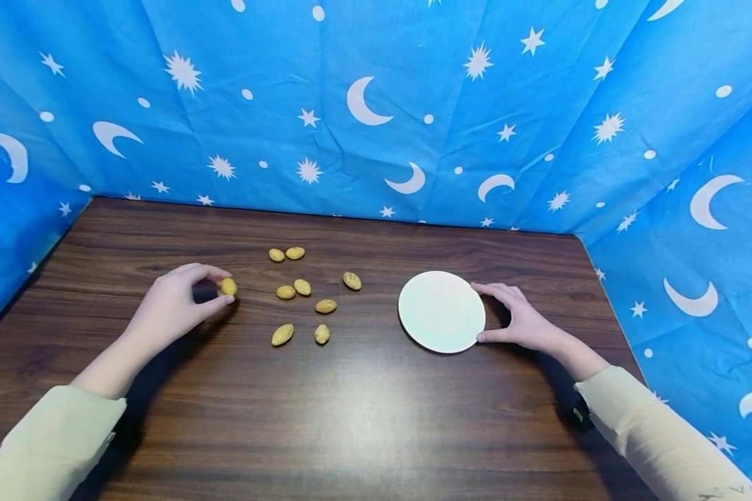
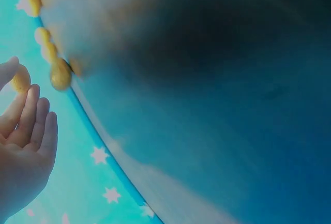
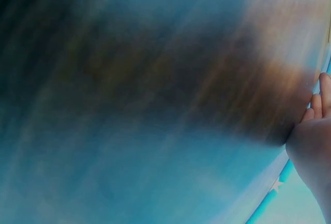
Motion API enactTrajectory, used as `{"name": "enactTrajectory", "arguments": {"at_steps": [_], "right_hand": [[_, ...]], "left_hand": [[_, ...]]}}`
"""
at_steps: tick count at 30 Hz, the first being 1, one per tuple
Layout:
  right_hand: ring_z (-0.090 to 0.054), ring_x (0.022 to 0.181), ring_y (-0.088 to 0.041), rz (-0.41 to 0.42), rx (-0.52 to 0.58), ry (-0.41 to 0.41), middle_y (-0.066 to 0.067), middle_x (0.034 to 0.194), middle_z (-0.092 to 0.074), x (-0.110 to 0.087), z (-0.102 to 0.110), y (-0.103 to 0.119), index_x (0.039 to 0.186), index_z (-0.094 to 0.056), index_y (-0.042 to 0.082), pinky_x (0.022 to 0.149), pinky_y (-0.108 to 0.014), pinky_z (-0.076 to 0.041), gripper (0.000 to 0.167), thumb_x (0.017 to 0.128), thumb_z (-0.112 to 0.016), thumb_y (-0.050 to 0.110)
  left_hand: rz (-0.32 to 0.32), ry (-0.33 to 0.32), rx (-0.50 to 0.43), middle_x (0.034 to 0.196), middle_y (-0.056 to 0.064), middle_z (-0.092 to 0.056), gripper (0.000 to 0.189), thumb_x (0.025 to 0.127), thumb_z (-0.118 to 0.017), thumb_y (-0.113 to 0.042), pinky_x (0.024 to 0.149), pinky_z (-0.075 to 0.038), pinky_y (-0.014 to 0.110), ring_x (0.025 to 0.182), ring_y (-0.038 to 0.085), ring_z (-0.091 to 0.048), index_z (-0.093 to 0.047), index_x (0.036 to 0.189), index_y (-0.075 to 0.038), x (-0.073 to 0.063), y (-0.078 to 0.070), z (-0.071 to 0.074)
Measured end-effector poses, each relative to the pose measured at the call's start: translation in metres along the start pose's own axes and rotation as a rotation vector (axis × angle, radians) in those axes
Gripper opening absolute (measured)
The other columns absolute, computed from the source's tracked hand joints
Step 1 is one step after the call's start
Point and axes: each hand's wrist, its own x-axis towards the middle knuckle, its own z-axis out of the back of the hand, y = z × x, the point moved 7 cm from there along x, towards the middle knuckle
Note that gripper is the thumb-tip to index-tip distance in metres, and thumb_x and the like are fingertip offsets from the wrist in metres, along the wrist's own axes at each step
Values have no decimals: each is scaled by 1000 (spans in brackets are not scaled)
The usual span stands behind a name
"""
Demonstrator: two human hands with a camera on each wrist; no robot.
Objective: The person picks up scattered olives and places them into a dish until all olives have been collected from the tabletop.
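My left hand (image 1: 175,299) pinches a small yellow oval fruit (image 1: 228,286) between thumb and fingertips, left of the other fruits. In the left wrist view, the pinched fruit (image 2: 21,79) sits between the thumb and index finger, while the other fingers extend. At the right, my right hand (image 1: 523,319) holds the edge of a round white plate (image 1: 441,313), its thumb and index finger spread along the rim. The plate lies flat on the table. Only part of the right hand (image 3: 315,131) shows in the right wrist view, at the edge; the plate's surface is hidden there.
Several more yellow fruits lie scattered between the hands, including a pair at the back (image 1: 295,253), a speckled one (image 1: 351,280) nearest the plate and one at the front (image 1: 283,335). Blue cloth (image 1: 326,139) with moons and stars borders the dark wooden table (image 1: 301,431).
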Motion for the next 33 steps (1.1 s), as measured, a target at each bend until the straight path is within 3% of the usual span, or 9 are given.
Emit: {"name": "enactTrajectory", "arguments": {"at_steps": [5,15,33], "right_hand": [[-36,141,-43,4,-9,-5,-23,157,-50,-1,0,-2,156,-50,7,114,-64,-29,89,80,-93,21],[-37,141,-43,8,-12,-10,-22,157,-51,0,0,-2,156,-50,8,115,-64,-29,89,80,-94,21],[-37,141,-43,12,-11,-13,-23,156,-51,1,1,1,155,-50,7,114,-64,-29,90,78,-95,21]], "left_hand": [[-36,6,-37,117,21,-73,28,96,-79,-13,92,-52,62,110,41,-69,-73,121,-2,12,-24,-12],[-89,90,-138,121,17,-73,30,97,-78,-13,97,-56,58,113,36,-70,-73,125,-5,30,-69,-45],[-274,239,-143,122,9,-76,32,92,-85,-16,100,-58,47,113,26,-72,-76,122,-8,47,-151,-105]]}}
